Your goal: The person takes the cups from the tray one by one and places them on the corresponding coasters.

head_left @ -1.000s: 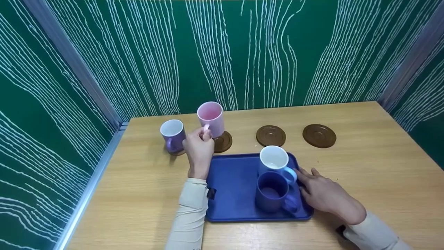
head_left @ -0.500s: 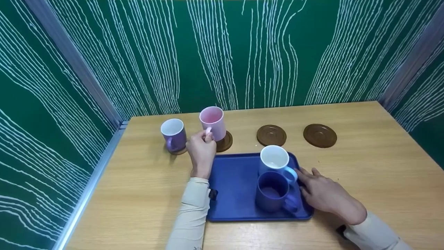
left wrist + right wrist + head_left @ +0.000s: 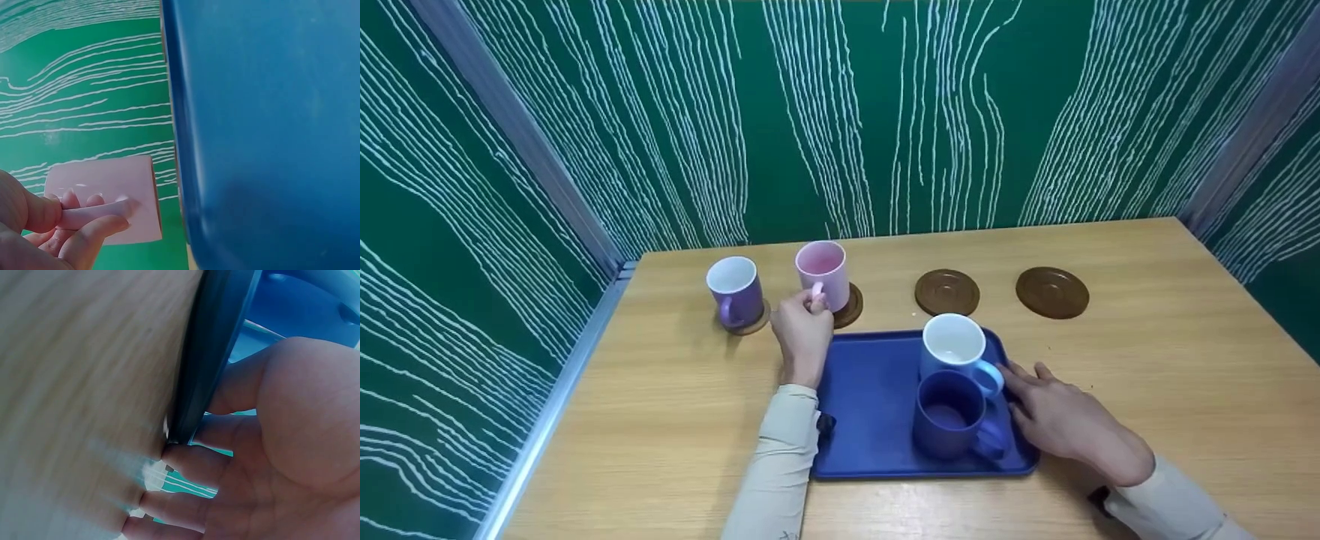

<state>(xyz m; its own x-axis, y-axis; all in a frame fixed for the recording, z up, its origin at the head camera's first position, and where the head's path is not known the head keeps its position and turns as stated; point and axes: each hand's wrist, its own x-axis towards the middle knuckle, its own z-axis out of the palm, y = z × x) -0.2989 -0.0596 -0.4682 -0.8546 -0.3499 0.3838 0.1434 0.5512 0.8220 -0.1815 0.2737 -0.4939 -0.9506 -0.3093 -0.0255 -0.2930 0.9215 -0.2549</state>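
My left hand [image 3: 802, 337] grips the handle of a pink mug [image 3: 832, 285] with fingers and thumb. The mug stands upright over a brown round coaster [image 3: 850, 307], which it partly covers. In the left wrist view the fingers curl round the handle of the pink mug [image 3: 118, 180]. My right hand [image 3: 1061, 412] rests at the right edge of a blue tray [image 3: 862, 420], fingers fairly straight and touching its rim. In the right wrist view the other fingertips meet the tabletop beside the tray edge [image 3: 211, 349]. A white mug [image 3: 937, 364] and a dark blue mug [image 3: 941, 431] stand on the tray.
A purple mug [image 3: 746, 300] with a white inside stands on a coaster [image 3: 757, 325] at the left. Two more brown coasters, one central [image 3: 946, 292] and one at right [image 3: 1051, 292], lie behind the tray. A green patterned wall [image 3: 877, 112] borders the table's back.
My left hand has lowered the pink mug toward the coaster and moved slightly right and nearer to me. The right hand and the tray have stayed put.
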